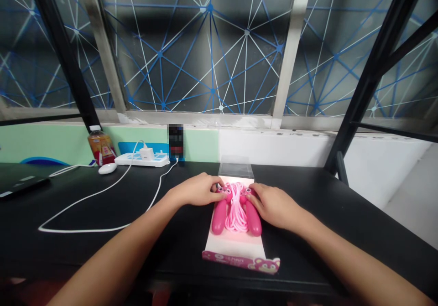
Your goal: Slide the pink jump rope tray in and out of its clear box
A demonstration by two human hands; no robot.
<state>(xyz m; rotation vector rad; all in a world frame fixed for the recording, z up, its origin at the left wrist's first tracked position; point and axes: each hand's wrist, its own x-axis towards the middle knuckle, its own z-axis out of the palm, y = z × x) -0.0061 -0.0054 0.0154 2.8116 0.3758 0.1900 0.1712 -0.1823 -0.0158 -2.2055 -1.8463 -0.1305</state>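
A pink jump rope [236, 210] lies coiled between its two handles on a white and pink cardboard backing [236, 246]. The ends of the handles carry animal faces with round eyes. My left hand [200, 189] has its thumb and fingers closed about the top of the left handle [219, 218]. On the other side, my right hand [273, 202] grips the top of the right handle [253, 219]. Behind the rope, a clear plastic piece [235, 167] stands at the card's far end. Its near end has a printed bear flap [241, 261].
The card rests on a black desk [308, 260]. Left of it are a white cable [82, 230], a white mouse [107, 168], a power strip [150, 160], a drink bottle [101, 147] and a plugged-in phone [176, 142]. Black metal posts [366, 82] rise at both sides.
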